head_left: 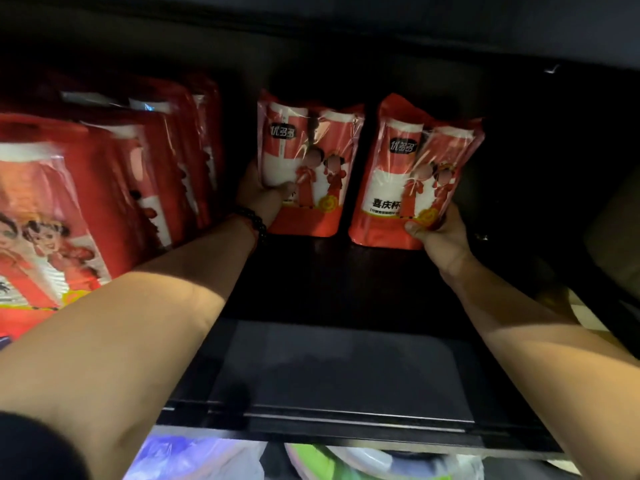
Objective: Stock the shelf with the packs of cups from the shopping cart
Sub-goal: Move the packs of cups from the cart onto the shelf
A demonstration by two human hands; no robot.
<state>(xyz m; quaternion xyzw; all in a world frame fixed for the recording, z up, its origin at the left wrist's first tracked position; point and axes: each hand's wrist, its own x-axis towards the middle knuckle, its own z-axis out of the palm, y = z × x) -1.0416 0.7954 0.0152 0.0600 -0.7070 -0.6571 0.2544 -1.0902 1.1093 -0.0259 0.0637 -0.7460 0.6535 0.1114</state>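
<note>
- Gripping one pack of cups (306, 164) in your left hand (263, 194) keeps it upright on the shelf (346, 289).
- Your right hand (441, 233) pinches the second pack (415, 174) by its bottom corner, steadying it just beside the first.

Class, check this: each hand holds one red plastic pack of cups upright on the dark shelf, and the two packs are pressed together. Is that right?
Not quite. The head view shows the left hand and right hand each holding a red plastic pack of cups upright on the dark shelf, but a dark gap separates the packs.
</note>
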